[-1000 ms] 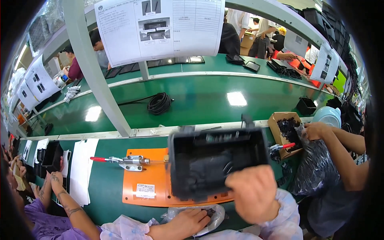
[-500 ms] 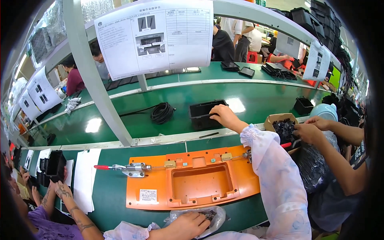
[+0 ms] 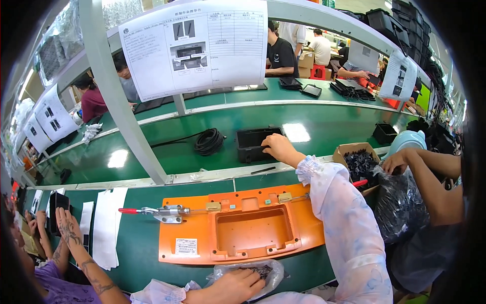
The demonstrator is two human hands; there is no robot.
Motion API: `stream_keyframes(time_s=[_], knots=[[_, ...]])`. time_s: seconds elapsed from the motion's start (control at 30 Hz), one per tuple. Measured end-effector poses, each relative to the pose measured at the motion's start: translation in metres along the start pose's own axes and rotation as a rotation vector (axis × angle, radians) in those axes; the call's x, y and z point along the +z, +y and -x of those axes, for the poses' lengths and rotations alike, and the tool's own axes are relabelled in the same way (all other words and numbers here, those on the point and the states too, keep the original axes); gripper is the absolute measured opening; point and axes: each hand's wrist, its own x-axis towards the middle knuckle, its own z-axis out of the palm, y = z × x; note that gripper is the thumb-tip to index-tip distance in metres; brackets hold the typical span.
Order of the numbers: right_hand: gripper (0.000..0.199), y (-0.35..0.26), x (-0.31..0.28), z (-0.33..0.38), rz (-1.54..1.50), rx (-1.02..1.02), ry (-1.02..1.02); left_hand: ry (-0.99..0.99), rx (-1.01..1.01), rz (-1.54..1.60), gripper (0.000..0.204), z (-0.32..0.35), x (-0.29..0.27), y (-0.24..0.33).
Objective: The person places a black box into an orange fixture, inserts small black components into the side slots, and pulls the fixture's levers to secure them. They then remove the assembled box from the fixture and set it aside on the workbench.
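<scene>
At the far side of the rail, my right hand (image 3: 281, 150) has its fingers closed on the front right edge of an open black plastic box (image 3: 249, 154). Its fingertips are partly hidden at the rim. Low in the picture, my left hand (image 3: 234, 287) curls over a clear plastic bag (image 3: 276, 276) of small dark parts, its fingertips out of sight. Between my hands lies an orange fixture (image 3: 195, 228) with a rectangular recess and a red-handled toggle clamp (image 3: 169, 213) at its left. My right forearm passes over the fixture's right end.
Left of the box is a coiled black cable (image 3: 209, 142); a thin black strip (image 3: 263, 171) lies by the rail (image 3: 202, 177). At right, a cardboard box (image 3: 340, 152) holds black parts, beside a co-worker's arms (image 3: 428, 177). Another co-worker's tattooed arm (image 3: 91, 263) reaches in at left, near white sheets (image 3: 109, 228).
My right hand and the black box have shifted slightly left. My left hand stays at the bag. The right co-worker's hand has moved down to a dark-filled bag; the left one's black case has turned.
</scene>
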Motion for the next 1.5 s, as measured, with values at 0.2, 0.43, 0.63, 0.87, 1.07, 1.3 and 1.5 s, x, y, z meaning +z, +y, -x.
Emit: stream_keyframes(time_s=[0.2,0.43,0.63,0.87,1.07,1.3,1.5], knots=[[0.037,-0.01,-0.022,0.001,0.157,0.06,-0.042,-0.006,-0.008,0.022,0.029,0.002,-0.009,-0.001],[0.041,-0.001,-0.053,0.011,0.19,0.226,-0.172,0.105,-0.037,0.036,0.032,0.0,-0.046,0.002],[0.022,0.018,-0.025,0.011,0.415,0.036,-0.09,0.092,0.0,0.037,0.031,-0.001,-0.043,0.002],[0.021,0.008,-0.014,-0.001,0.428,0.112,-0.083,0.096,-0.019,0.023,0.03,0.003,-0.044,0.004],[0.028,-0.012,-0.065,0.022,0.332,0.213,-0.034,0.309,-0.086,-0.024,0.023,-0.004,-0.068,-0.012],[0.02,-0.12,-0.127,0.104,-0.042,0.151,0.314,0.635,-0.422,-0.431,0.014,-0.004,-0.094,-0.083],[0.024,-0.161,-0.137,0.182,-0.224,0.127,0.369,0.559,-0.528,-0.338,0.005,-0.011,-0.08,-0.098]])
